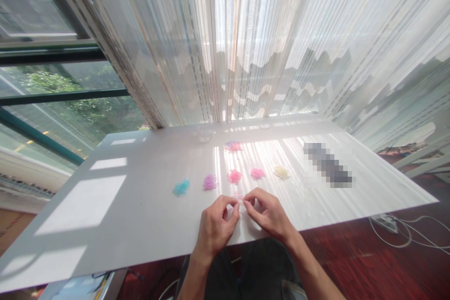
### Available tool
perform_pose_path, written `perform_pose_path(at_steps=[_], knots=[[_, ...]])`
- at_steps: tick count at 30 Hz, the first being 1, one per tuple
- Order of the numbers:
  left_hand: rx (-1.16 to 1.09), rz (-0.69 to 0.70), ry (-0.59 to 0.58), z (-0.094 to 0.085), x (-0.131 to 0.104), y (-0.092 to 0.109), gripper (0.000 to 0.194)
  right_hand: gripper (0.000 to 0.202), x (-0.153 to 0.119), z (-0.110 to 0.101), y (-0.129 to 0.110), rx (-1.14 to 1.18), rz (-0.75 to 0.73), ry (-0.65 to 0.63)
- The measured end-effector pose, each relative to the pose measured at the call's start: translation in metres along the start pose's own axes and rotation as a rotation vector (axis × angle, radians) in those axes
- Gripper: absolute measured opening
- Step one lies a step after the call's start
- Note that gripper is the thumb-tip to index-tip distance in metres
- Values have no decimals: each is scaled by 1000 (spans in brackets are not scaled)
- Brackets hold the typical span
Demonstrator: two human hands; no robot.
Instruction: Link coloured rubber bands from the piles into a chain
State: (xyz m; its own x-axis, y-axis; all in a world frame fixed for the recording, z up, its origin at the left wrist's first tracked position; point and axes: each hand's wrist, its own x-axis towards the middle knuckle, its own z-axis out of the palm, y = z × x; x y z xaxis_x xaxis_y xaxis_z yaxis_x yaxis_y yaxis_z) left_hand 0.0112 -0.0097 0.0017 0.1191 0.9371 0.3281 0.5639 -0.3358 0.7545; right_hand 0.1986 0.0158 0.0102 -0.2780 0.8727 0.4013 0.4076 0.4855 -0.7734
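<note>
My left hand and my right hand meet over the table's near edge. On each, thumb and forefinger are pinched together, the fingertips almost touching. Whatever lies between them is too small to make out. Just beyond the fingertips are a few thin pink pieces. Farther out, small heaps of thin, loop-like pieces form a row: a teal heap, a purple heap, a coral-pink heap, a pink heap and a pale yellow heap. Behind them sits a mixed-colour heap.
A clear container stands near the back of the white table. To the right lies a blurred-out dark object. Striped sheer curtains hang along the far edge. White cables lie on the red floor.
</note>
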Motion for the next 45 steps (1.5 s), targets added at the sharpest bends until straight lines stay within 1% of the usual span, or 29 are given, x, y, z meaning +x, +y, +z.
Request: perform_pose_path(at_steps=[6, 10, 15, 26, 34, 45], knots=[[6, 11, 0, -1, 1, 1, 14, 9, 0, 0, 0, 3, -37, -24], [-16, 14, 1, -1, 1, -1, 15, 8, -1, 1, 2, 7, -37, -41], [-24, 49, -2, -2, -1, -2, 17, 11, -2, 2, 5, 9, -41, -64], [-12, 36, 10, -1, 0, -2, 18, 11, -2, 2, 6, -15, -51, -76], [5, 25, 30, 0, -1, -1, 15, 12, -1, 1, 3, -25, -26, -61], [25, -5, 17, -1, 1, 3, 13, 11, -1, 1, 3, -20, -29, -44]])
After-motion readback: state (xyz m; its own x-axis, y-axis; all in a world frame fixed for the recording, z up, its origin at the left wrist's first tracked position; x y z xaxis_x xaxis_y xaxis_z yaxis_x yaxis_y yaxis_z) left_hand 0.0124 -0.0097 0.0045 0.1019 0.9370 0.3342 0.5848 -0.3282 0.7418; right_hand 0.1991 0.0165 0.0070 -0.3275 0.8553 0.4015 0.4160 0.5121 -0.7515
